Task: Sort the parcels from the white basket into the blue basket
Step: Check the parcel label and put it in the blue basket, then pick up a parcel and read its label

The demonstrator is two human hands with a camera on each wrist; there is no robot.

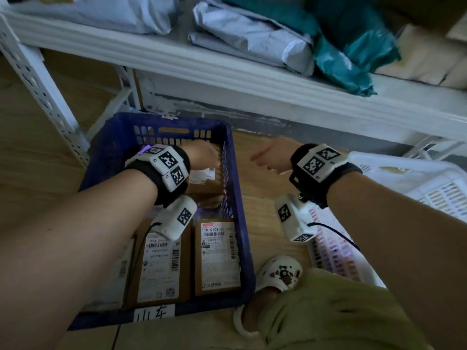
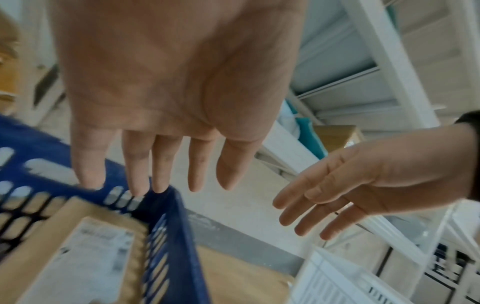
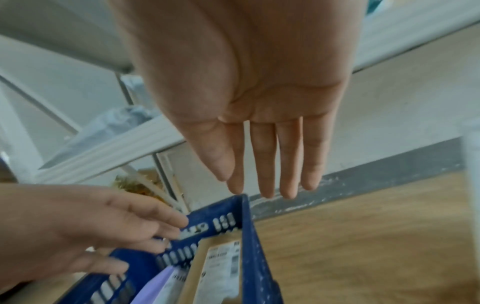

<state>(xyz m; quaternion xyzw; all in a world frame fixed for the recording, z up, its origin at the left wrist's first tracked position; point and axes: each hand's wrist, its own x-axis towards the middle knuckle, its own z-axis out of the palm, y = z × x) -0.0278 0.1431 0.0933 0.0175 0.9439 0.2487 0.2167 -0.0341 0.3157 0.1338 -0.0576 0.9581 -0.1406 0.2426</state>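
The blue basket [image 1: 237, 198] stands on the floor left of centre and holds several brown parcels with white labels [image 1: 217, 256]. My left hand [image 1: 202, 155] hovers over the far parcel [image 1: 206, 181] inside it, fingers straight and holding nothing [image 2: 166, 164]. My right hand [image 1: 267, 157] is in the air just right of the basket's rim, fingers straight and together, also holding nothing [image 3: 265, 164]. The white basket [image 1: 414, 183] sits at the right edge, partly behind my right forearm; its contents are mostly hidden.
A white metal shelf [image 1: 227, 69] runs across the top, loaded with grey and teal mailer bags [image 1: 252, 36]. Its perforated leg [image 1: 43, 97] stands left of the blue basket. My foot in a white clog [image 1: 275, 276] and green trouser knee are at the bottom right. Wooden floor lies between the baskets.
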